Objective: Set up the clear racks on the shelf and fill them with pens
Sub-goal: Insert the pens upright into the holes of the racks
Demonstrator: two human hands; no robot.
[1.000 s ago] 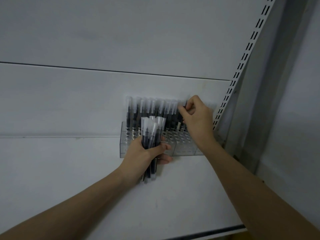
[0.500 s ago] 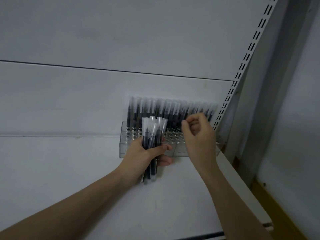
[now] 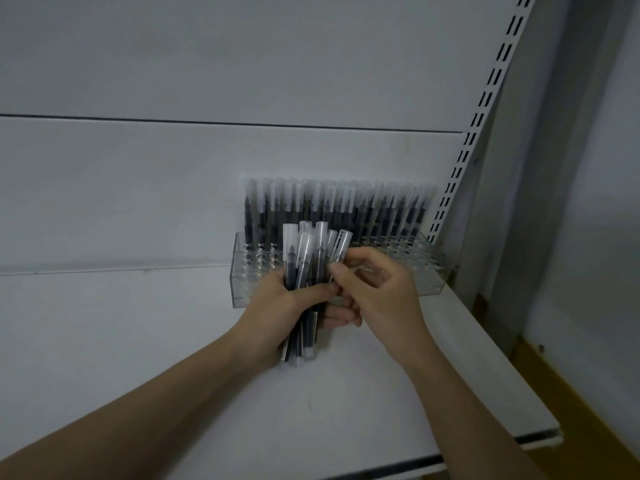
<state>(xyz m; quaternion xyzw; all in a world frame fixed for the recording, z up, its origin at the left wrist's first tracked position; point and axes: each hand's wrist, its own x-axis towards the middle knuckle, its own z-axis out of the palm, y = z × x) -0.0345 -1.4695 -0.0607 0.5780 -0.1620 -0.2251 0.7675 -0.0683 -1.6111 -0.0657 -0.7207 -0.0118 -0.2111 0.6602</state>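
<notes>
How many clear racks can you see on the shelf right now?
1. The clear rack sits at the back right of the shelf, partly behind both hands; whether it is two joined units cannot be told.

Black pens (image 3: 300,271) with frosted clear caps in left grip (image 3: 277,306); same black-and-clear row (image 3: 332,209) behind. Clear rack (image 3: 242,271), dotted hole pattern. White shelf (image 3: 138,341), white upright (image 3: 485,109) with black slot pairs.

Two bare forearms in view, no sleeves visible. Left hand (image 3: 277,306) and right hand (image 3: 379,294): no gloves, rings or watch seen.
</notes>
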